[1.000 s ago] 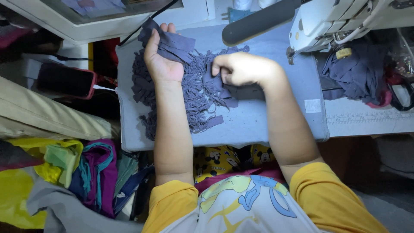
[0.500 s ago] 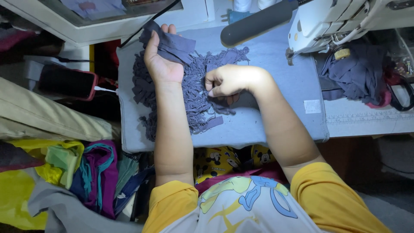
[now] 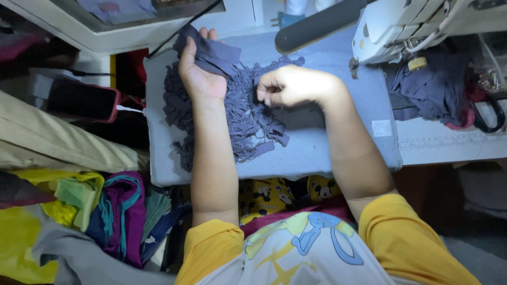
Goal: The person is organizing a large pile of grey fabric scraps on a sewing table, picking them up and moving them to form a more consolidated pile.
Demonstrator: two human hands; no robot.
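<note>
A pile of small dark grey-blue fabric strips [image 3: 248, 119] lies on a grey cloth-covered table [image 3: 322, 153]. My left hand [image 3: 198, 71] rests palm up at the pile's far left and holds a stack of the same strips [image 3: 214, 53]. My right hand [image 3: 288, 87] is curled over the pile's right side, fingertips pinching at the strips.
A white sewing machine [image 3: 401, 26] stands at the back right, with dark fabric [image 3: 433, 89] and black-handled scissors [image 3: 488, 113] beside it. A phone in a red case [image 3: 84, 103] lies to the left. Colourful cloth [image 3: 79, 211] is heaped at lower left.
My right hand has slid left and a little nearer across the pile, toward my left hand. The left hand keeps its stack of strips in place.
</note>
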